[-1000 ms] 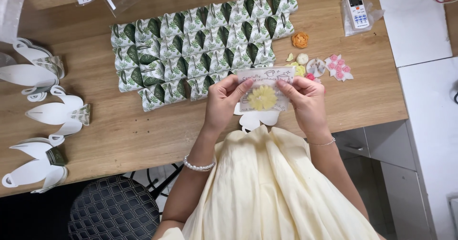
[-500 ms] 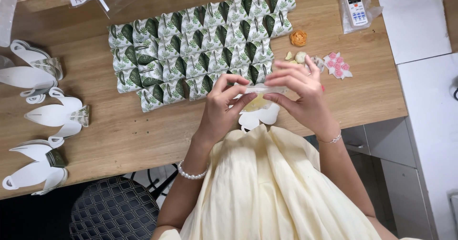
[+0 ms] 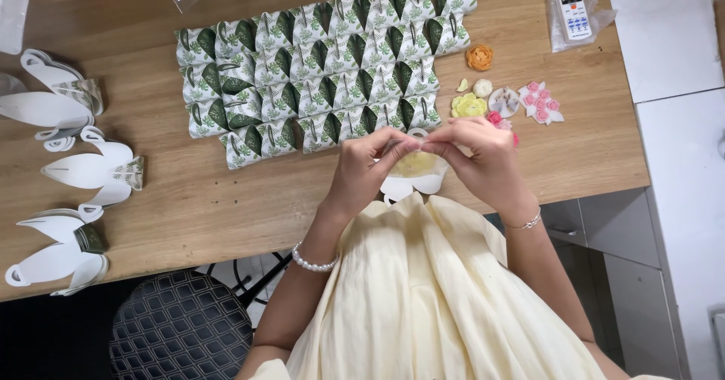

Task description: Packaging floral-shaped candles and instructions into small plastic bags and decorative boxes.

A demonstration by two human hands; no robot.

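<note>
My left hand [image 3: 368, 170] and my right hand [image 3: 477, 158] meet at the near edge of the wooden table [image 3: 226, 199]. Together they pinch a small clear plastic bag with a yellow flower piece [image 3: 415, 165] inside it. A white cut-out paper shape [image 3: 408, 187] lies just under the hands. Rows of small green-and-white leaf-print boxes [image 3: 325, 70] lie on the table right behind my fingers.
Small flower pieces lie right of the boxes: an orange one [image 3: 479, 56], a yellow one [image 3: 468, 106], pink ones [image 3: 540, 102]. A white remote in plastic [image 3: 574, 10] is at the far right. Flat white box blanks [image 3: 91, 170] are stacked at left. A dark stool [image 3: 180, 330] stands below.
The bag with the yellow flower was held flat and spread out; my hands have since drawn together and now pinch its top between the fingertips.
</note>
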